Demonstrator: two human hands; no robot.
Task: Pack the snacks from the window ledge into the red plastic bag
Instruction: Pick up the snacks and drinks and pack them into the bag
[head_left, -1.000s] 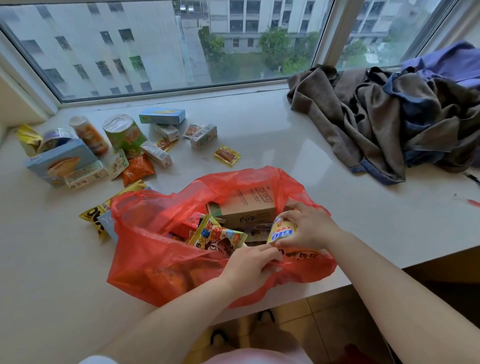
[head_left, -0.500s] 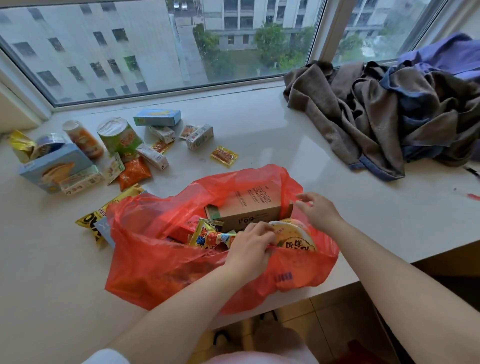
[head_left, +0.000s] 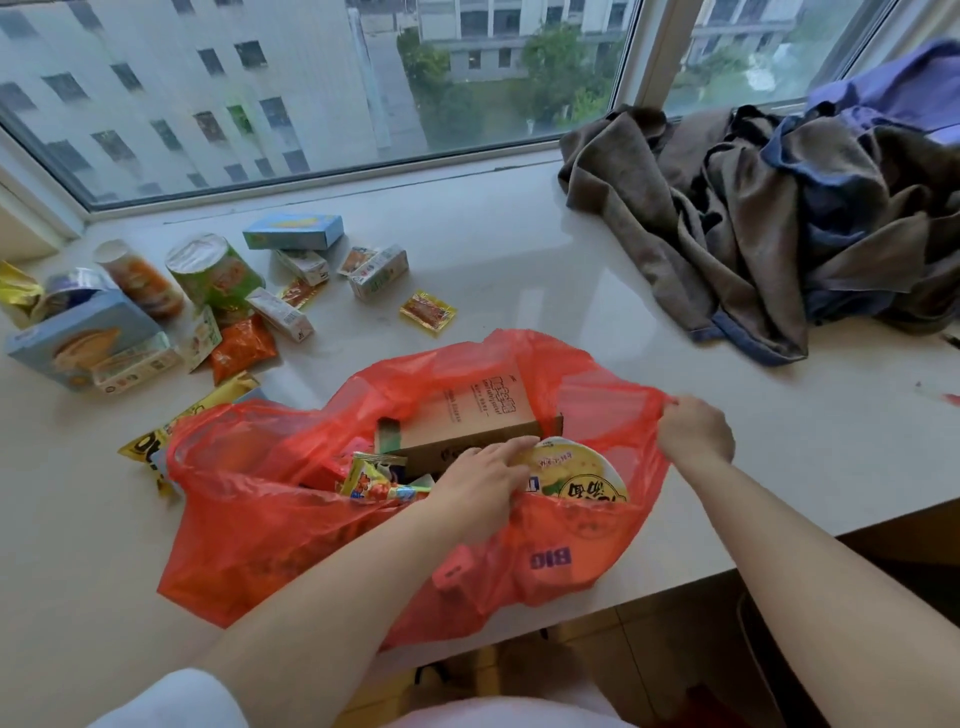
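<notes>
I stand at a wide, pale window ledge (head_left: 519, 249) that runs left to right beneath a window. On its far right lies a heap of brown and blue clothes (head_left: 769, 218). In front of me, at the ledge's near edge, the red plastic bag (head_left: 270, 519) lies open, its mouth facing up and away from me.

Inside the bag, a brown cardboard box (head_left: 467, 415) lies at the back, a yellow instant noodle bowl (head_left: 576, 473) sits against the near right wall, and a colourful snack packet (head_left: 374, 478) lies to its left.

My left hand (head_left: 483, 478) reaches into the bag mouth, fingers fairly straight, resting on the bowl's lid and the box edge, gripping nothing. My right hand (head_left: 696, 431) pinches the bag's right rim and pulls it outward, holding the mouth wide.

The snacks not yet packed lie in a cluster on the far left of the ledge, well apart from the bag: a blue box (head_left: 78, 338), a green tub (head_left: 213, 275), an orange cup (head_left: 140, 280), a smaller blue box (head_left: 293, 233) and several little cartons and sachets. One small yellow sachet (head_left: 427, 312) lies alone just beyond the bag.

From my grip, the cluster lies up and to the left, so I judge my left hand nearer and the right better left holding the bag open.
</notes>
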